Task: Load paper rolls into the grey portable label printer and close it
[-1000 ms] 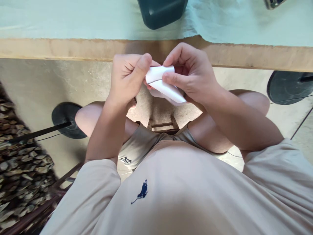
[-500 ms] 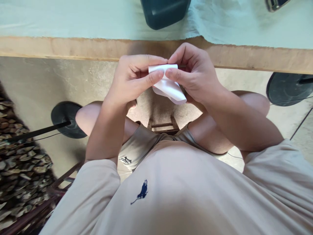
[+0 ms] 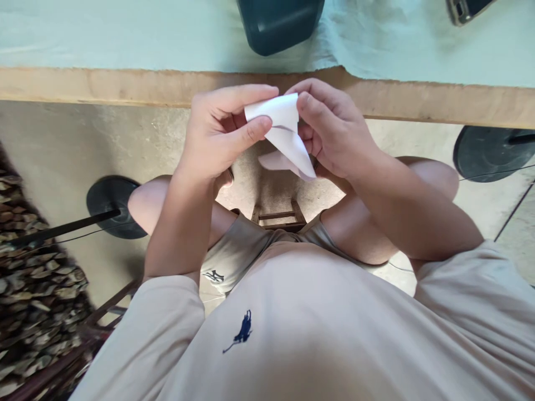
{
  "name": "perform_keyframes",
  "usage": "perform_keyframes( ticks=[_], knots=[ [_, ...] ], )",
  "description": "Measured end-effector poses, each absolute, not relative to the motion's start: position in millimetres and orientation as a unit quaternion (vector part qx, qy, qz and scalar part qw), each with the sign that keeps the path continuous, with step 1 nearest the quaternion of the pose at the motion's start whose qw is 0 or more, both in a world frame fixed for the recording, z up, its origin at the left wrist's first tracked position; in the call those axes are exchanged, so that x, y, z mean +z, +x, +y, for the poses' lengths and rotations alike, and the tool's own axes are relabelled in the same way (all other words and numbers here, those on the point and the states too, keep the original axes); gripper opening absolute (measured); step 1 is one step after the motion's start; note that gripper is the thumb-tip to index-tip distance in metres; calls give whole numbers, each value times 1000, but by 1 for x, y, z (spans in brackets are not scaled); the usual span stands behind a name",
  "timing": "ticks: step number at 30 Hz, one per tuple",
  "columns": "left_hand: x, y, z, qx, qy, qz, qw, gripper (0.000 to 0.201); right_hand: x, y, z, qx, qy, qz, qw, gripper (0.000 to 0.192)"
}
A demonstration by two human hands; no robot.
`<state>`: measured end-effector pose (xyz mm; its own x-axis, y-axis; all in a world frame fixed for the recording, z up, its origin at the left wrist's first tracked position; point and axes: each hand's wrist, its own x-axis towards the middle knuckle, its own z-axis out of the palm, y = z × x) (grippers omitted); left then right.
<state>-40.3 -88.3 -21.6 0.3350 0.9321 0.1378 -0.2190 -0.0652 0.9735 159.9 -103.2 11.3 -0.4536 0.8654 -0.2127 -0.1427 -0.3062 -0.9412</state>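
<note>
A piece of white paper [image 3: 288, 136], curled over in a band along its top, hangs between my hands just in front of the table edge. Its lower part droops in loose flaps. My left hand [image 3: 217, 131] pinches the band's left end, thumb in front and fingers behind. At the paper's right edge is my right hand [image 3: 340, 125], thumb bent against the upper corner and other fingers curled partly behind the sheet. How those hidden fingertips meet the paper cannot be made out.
A dark teal container [image 3: 280, 25] and a phone-like dark object [image 3: 468, 10] rest on the pale green cloth [image 3: 125, 33]. The wooden table edge [image 3: 125, 86] runs across. Black round bases [image 3: 112, 206] stand either side of my knees. Stacked wood pieces [image 3: 45, 295] lie at left.
My right thumb has slid from the paper's front to its upper right corner. The band has tilted up at the right, and the flaps below hang more open. My left hand has shifted slightly left.
</note>
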Motion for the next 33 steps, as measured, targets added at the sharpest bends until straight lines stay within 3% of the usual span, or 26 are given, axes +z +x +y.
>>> perform_keyframes(
  ticks=[4, 7, 9, 13, 18, 23, 29, 31, 33],
  knots=[
    [-30, -43, -87, 531, 513, 346, 579, 39, 19, 167, -106, 625, -452, -552, 316, 39],
    [-40, -47, -85, 534, 529, 368, 547, 44, 22, 170, -112, 409, -507, -710, 268, 31],
    [-46, -49, -83, 540, 550, 364, 524, 48, 22, 168, -119, 292, -511, -781, 210, 35],
    [-45, -41, -80, 591, 567, 353, 453, 40, 24, 158, -139, 239, -474, -840, 111, 37],
    [-16, -26, -96, 632, 566, 392, 356, 23, 35, 157, -152, 180, -504, -844, 51, 42],
    [-11, -26, -103, 641, 588, 403, 283, 27, 39, 163, -150, 150, -542, -827, -21, 57],
    [-33, -35, -80, 679, 655, 296, 149, 32, 41, 162, -148, 238, -501, -825, -113, 35],
    [-38, -36, -75, 684, 649, 285, 173, 36, 40, 165, -144, 319, -458, -826, -80, 31],
    [-41, -37, -75, 679, 629, 280, 255, 38, 37, 170, -137, 397, -432, -809, 33, 26]
  ],
)
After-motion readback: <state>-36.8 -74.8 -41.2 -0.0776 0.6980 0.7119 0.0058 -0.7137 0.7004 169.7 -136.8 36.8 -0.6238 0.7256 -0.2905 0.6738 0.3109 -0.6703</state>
